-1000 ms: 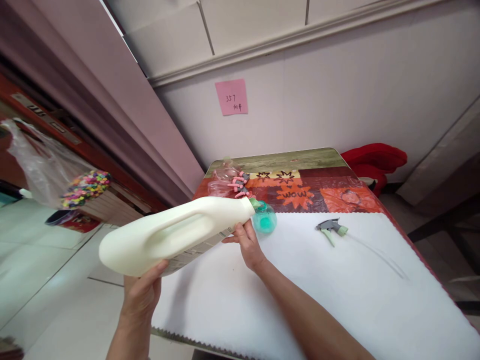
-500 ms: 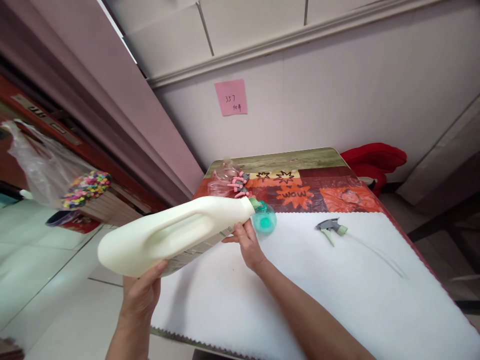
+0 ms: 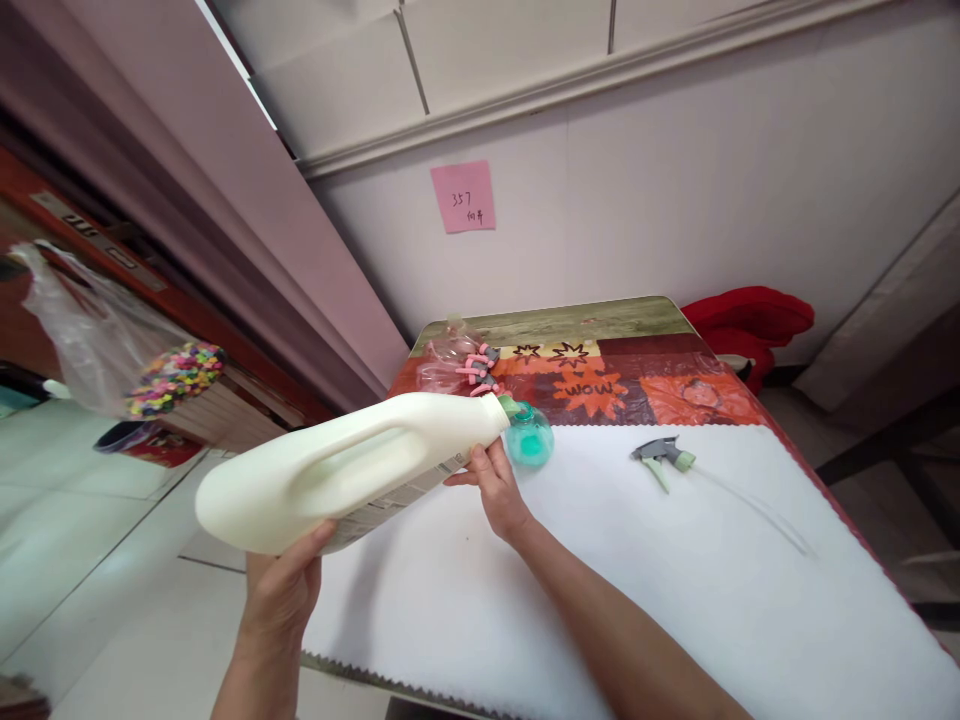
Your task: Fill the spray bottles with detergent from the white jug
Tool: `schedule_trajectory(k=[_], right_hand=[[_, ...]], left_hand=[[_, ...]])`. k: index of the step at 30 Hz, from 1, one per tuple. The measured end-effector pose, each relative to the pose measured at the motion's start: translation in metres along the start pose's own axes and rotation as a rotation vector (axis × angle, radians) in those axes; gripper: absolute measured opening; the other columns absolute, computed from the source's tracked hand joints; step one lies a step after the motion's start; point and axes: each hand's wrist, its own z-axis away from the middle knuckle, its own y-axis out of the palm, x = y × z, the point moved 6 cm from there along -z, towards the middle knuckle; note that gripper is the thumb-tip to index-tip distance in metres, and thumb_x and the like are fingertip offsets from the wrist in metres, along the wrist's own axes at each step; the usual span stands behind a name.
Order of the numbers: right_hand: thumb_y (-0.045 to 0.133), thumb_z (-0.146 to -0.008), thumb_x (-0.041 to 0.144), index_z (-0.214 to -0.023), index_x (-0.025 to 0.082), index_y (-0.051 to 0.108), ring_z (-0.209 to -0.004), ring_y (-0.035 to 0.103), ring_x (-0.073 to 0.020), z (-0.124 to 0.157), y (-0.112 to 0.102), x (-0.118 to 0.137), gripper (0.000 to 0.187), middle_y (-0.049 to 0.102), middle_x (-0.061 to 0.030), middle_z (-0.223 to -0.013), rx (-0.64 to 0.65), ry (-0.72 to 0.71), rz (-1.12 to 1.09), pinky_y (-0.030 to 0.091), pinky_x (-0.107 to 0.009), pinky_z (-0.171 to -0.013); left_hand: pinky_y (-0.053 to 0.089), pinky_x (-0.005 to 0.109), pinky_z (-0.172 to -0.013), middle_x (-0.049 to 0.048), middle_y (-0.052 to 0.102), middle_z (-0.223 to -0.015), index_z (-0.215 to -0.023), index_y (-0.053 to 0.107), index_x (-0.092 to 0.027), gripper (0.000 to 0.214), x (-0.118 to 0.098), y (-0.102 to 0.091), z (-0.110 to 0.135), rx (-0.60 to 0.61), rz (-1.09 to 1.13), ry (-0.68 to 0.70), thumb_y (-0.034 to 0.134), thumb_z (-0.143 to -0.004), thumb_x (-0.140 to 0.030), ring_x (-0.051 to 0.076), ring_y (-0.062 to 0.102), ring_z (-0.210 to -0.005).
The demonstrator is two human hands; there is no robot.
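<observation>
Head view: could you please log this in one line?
Left hand: under cream plastic jug; right hand: at its neck; jug: tipped toward round transparent teal bottle

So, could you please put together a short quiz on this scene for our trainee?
1. True or false: the spray trigger lies on the white cloth.
2. Fill in: the note on the wall is coloured ____.
3. The left hand and right hand both hold: A) the spray trigger; B) the large jug; C) the note.
Key: 1. True; 2. pink; 3. B
</observation>
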Motion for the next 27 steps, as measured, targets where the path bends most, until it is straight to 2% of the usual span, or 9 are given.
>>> schedule_trajectory(k=[27], right_hand=[[0.057, -0.091, 0.057, -0.135, 0.026, 0.042, -0.102, 0.066, -0.0222, 0.0009, 0.0026, -0.0007, 0.056, 0.059, -0.0081, -0.123, 0.01, -0.005, 0.001, 0.065, -0.039, -0.071]], left_hand=[[0.033, 0.052, -0.119, 0.0026, 0.067, -0.132, -0.123, 0.067, -0.03, 0.066, -0.0003, -0.0067, 0.0012, 0.009, -0.009, 0.03, 0.087, -0.061, -0.022, 0.032, 0.05, -0.136]])
